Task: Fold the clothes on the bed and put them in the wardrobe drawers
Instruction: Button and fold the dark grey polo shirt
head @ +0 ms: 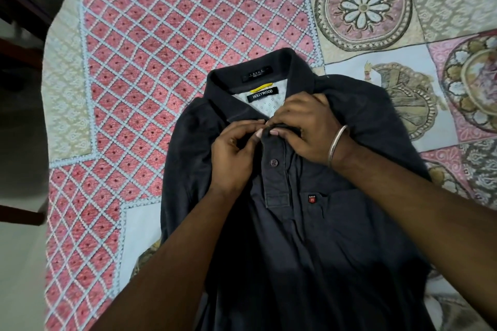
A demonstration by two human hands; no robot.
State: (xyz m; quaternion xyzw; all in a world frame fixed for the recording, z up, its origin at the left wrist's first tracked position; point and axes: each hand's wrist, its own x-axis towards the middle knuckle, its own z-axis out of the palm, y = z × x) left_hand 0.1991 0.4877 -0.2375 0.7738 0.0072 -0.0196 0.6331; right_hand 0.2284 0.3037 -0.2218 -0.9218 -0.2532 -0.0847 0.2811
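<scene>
1. At far left, outside the bed: dark wooden furniture [24, 21], hard and straight-edged, over a pale smooth floor [18, 263].
2. Over the bed: a woven bedspread [150, 43], slightly rough in look, with a red diamond lattice outlined by pale dotted lines; further right, square panels with round flower medallions in pink, cream and olive.
3. On the bedspread, face up, collar toward the far side: a dark navy polo shirt [309, 250] of soft matte knit, spread almost flat with gentle creases.
4. Inside the collar: a black label [262, 94] reading "HOLLYWOOD", a short yellow loop above it, and a pale dotted lining.
5. Left hand [236, 153]: fingers curled narrow, pinching the placket edge at the top of the shirt, just beside the right hand.
6. On the placket below the hands: one small round button [274, 162], dark purple and glossy; the placket a long stitched rectangle.
7. Right hand [306, 129]: closed on the collar fabric at the neck opening, thumb and fingers pressing a small fold.
8. On the right wrist: a thin round metal bangle [337, 142], smooth and silvery.
9. On the chest, right of the placket: a small red square emblem [312, 199].
</scene>
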